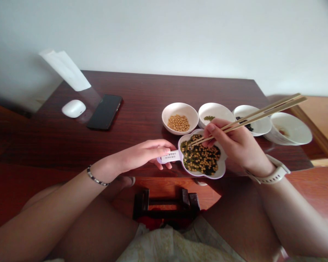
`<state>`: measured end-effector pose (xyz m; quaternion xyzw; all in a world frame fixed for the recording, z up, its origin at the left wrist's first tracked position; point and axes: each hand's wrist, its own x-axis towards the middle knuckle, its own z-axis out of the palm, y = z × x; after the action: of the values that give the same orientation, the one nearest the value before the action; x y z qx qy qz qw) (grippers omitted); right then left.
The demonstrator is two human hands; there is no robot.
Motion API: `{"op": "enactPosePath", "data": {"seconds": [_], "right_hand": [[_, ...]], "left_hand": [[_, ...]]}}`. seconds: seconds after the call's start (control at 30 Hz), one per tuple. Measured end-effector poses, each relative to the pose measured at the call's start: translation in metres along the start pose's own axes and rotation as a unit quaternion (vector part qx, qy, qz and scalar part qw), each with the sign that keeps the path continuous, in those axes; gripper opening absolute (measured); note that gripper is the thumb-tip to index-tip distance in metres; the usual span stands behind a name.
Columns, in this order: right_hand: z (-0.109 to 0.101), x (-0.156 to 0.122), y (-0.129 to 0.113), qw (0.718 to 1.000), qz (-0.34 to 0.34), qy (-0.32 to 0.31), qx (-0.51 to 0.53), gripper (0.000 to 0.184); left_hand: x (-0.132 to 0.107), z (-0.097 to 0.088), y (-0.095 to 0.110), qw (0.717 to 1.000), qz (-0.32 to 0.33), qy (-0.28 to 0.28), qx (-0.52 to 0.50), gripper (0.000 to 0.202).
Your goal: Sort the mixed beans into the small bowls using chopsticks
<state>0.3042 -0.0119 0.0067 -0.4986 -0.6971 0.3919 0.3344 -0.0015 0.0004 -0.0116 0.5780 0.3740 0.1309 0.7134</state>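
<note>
My left hand [153, 152] is closed around the labelled handle of a flower-shaped dish [222, 171] with a pale purple rim. Mixed yellow, green and dark beans [200, 158] cover the dish's bottom. A pair of wooden chopsticks [258, 115] is gripped in my right hand [232, 142], tips down among the beans near the dish's upper left. Behind the dish stand a white bowl [168, 125] of yellow beans, a bowl [221, 109] with a few green beans and a bowl [262, 125] with dark beans, partly hidden by the chopsticks.
At the right end of the row stands another white bowl [297, 131] with a brownish patch inside. A black phone [105, 112], a white mouse [73, 108] and a white folded packet [68, 71] lie left on the dark wooden table [136, 89]. A pale wall rises behind.
</note>
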Motion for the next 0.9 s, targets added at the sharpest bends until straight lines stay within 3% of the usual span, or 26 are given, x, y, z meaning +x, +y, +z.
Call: {"op": "enactPosePath", "data": {"seconds": [0.9], "right_hand": [[0.0069, -0.0005, 0.0014, 0.999, 0.035, -0.014, 0.022, 0.038]], "left_hand": [[-0.0014, 0.0000, 0.0073, 1.000, -0.004, -0.021, 0.004, 0.038]]}}
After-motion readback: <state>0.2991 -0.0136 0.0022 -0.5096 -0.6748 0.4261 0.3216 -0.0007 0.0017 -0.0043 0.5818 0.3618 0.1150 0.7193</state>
